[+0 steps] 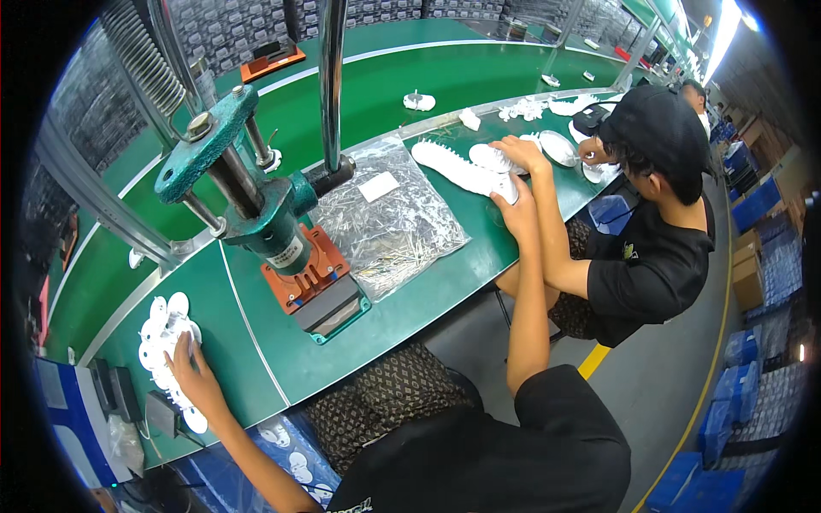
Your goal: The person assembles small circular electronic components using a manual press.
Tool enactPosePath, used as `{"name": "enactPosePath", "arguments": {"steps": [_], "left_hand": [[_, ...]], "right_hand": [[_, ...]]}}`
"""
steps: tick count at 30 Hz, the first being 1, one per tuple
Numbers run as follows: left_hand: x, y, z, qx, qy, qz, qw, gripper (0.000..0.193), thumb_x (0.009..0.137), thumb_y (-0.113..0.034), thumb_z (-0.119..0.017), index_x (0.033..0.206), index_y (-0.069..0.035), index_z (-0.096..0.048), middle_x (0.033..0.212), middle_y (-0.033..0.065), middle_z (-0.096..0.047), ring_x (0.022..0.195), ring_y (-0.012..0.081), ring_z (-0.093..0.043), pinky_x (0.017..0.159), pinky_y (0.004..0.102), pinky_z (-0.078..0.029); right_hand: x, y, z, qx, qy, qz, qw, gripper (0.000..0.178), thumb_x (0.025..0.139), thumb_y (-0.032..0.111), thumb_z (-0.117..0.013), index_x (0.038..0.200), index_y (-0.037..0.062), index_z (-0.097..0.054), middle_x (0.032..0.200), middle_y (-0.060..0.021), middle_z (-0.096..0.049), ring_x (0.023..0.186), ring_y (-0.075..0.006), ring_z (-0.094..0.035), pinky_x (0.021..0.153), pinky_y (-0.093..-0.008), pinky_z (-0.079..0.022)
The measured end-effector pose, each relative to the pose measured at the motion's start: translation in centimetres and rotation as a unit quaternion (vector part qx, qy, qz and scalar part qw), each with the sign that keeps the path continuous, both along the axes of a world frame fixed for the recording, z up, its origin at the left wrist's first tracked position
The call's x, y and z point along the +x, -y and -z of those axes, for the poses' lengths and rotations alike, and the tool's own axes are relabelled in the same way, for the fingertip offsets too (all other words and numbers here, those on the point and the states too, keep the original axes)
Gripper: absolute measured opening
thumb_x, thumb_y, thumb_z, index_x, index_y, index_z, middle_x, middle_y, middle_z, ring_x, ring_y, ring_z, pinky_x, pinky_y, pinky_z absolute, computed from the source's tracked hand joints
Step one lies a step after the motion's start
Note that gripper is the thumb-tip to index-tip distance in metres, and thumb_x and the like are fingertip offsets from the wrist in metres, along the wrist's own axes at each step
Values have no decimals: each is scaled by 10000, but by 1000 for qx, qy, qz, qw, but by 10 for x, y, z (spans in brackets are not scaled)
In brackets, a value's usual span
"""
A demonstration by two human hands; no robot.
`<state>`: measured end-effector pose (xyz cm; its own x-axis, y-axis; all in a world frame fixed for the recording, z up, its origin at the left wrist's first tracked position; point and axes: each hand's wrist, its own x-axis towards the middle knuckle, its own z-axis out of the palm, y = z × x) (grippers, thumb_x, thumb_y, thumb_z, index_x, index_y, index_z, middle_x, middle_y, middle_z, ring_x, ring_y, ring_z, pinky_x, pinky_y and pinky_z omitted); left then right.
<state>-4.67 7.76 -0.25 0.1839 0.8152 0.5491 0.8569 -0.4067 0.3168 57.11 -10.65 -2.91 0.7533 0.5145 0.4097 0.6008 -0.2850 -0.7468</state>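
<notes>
My left hand (195, 376) rests on a pile of white round plastic discs (156, 329) at the left end of the green bench, its fingers apart. Out to the right, my right hand (518, 215) is closed around a white plastic part (505, 188) at the near end of a long row of stacked white parts (449, 168). Its fingers hide some of that part. Close beside it, a co-worker's hand (520, 152) lies on another stack of white discs (487, 157). Between my hands stands a green hand press (286, 205) with an orange fixture (299, 267).
A clear plastic bag of thin metal pins (389, 231) lies right of the press. Beyond the bench runs a green conveyor (359, 94) carrying small white items. A co-worker in a black cap (654, 128) sits at right. A blue-lined bin (274, 462) with white discs is below the bench.
</notes>
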Motion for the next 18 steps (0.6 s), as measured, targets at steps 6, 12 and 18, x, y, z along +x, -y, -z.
{"name": "enactPosePath", "arguments": {"steps": [6,12,18], "left_hand": [[-1,2,-2,0,-3,-4,1000,245,993,-89,-538,1180,-6,-672,1209,122,-690,1145,276,-629,1193,467,-282],[-2,0,3,15,-2,7,1000,242,995,-101,-542,1177,-10,-674,1204,114,-694,1133,272,-637,1191,473,-280],[-1,3,3,16,14,5,1000,236,998,-117,-553,1173,-16,-675,1185,110,-701,1088,271,-650,1183,480,-290]], "right_hand": [[11,-6,4,-79,62,-14,995,671,842,217,-764,1372,-91,-492,1408,-286,-506,1337,-419,-461,1117,-440,-369],[30,-13,1,-132,50,-85,986,633,861,314,-744,1348,-42,-554,1380,-275,-532,1311,-419,-474,1113,-439,-373],[26,-17,-14,-175,43,-68,981,638,836,329,-766,1330,-29,-581,1363,-277,-545,1300,-426,-478,1109,-445,-376]]}}
